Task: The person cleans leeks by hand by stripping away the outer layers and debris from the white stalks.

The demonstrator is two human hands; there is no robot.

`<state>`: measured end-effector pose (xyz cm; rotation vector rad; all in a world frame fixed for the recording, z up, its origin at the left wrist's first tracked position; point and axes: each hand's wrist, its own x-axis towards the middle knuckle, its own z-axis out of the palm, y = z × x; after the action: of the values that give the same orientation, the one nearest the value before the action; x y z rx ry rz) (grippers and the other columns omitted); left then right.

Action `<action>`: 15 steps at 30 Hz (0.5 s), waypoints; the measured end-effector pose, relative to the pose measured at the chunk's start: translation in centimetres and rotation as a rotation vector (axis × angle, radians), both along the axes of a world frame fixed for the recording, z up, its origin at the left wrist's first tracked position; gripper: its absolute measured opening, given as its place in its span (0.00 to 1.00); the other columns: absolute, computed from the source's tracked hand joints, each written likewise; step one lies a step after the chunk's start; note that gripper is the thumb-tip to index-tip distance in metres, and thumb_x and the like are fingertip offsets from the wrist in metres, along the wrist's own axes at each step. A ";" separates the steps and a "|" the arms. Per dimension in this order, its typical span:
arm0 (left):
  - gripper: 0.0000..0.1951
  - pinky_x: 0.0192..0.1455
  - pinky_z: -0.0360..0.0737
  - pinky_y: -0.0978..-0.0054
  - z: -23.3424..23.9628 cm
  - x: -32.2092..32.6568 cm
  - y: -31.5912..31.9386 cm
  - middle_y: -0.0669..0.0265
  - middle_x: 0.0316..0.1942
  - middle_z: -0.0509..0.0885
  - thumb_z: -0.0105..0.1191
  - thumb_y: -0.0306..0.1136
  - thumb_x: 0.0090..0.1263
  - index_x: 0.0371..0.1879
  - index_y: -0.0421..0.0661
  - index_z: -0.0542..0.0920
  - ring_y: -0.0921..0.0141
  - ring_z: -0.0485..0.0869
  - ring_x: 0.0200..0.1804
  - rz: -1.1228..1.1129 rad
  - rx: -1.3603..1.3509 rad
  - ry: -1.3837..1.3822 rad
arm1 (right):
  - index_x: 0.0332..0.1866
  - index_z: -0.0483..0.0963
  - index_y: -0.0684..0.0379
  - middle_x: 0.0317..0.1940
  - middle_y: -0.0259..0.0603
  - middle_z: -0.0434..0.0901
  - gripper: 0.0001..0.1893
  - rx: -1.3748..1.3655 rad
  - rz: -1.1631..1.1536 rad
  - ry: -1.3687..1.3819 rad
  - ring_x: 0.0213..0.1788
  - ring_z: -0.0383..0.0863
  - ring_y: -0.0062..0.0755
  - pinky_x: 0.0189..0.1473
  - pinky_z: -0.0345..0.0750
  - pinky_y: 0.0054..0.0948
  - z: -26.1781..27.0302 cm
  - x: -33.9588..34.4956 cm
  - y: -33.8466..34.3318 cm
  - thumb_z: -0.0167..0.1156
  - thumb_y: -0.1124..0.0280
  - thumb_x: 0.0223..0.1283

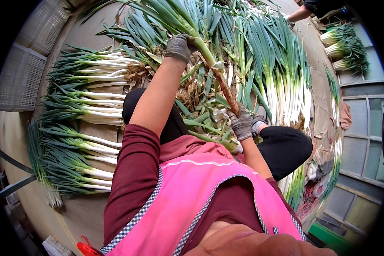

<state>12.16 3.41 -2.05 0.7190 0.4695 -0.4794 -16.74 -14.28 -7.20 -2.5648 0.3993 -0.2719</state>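
Slanting across in front of me is a large green onion [205, 51], its green leaves running off toward the top edge. My left hand [178, 47], in a grey knit glove, grips it at the upper shank, just below the leaves. Around its brown, dirt-covered lower end closes my right hand [240, 122], gloved the same way, hiding the root. A pale sheath peels away midway along the stalk. Beneath lies a heap of stripped leaves and dry roots [192, 92], between my folded legs.
Peeled green onions with white shanks [99, 102] lie in rows at the left. More white-shanked onions [284, 89] lie right of the heap. Plastic crates [22, 76] stand far left. Another person's arm [299, 14] reaches in top right, near tied onion bundles [342, 48].
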 end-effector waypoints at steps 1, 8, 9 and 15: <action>0.05 0.41 0.82 0.56 -0.1 -0.1 -0.2 0.51 0.28 0.78 0.51 0.20 0.51 0.27 0.34 0.74 0.54 0.79 0.31 0.013 -0.021 -0.008 | 0.52 0.68 0.55 0.35 0.52 0.78 0.24 0.000 0.002 -0.035 0.37 0.78 0.52 0.39 0.73 0.41 -0.1 0.1 -0.1 0.62 0.62 0.48; 0.08 0.42 0.81 0.64 -2.1 0.7 -1.1 0.54 0.29 0.74 0.43 0.16 0.53 0.30 0.37 0.72 0.59 0.76 0.37 0.151 -0.220 0.114 | 0.52 0.69 0.62 0.40 0.47 0.77 0.23 0.350 0.041 -0.088 0.40 0.78 0.37 0.43 0.74 0.30 -0.3 0.8 0.0 0.63 0.69 0.48; 0.07 0.41 0.81 0.66 -1.9 -0.1 -1.5 0.56 0.28 0.75 0.44 0.16 0.54 0.31 0.38 0.72 0.61 0.77 0.36 0.125 -0.190 -0.042 | 0.52 0.68 0.63 0.40 0.47 0.77 0.23 0.483 0.049 -0.098 0.39 0.78 0.34 0.43 0.74 0.28 -0.1 0.9 0.3 0.63 0.70 0.49; 0.10 0.27 0.80 0.78 2.0 -5.0 -4.9 0.63 0.27 0.78 0.57 0.27 0.56 0.35 0.42 0.72 0.71 0.76 0.24 -0.277 0.854 -0.601 | 0.54 0.67 0.58 0.29 0.38 0.77 0.19 1.485 -0.072 0.199 0.20 0.73 0.22 0.21 0.72 0.22 0.9 1.7 1.5 0.57 0.66 0.57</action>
<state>7.13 -1.45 -0.04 1.7040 -0.0244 -0.2804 -15.08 -12.81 -6.26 -1.1108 0.4916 0.2202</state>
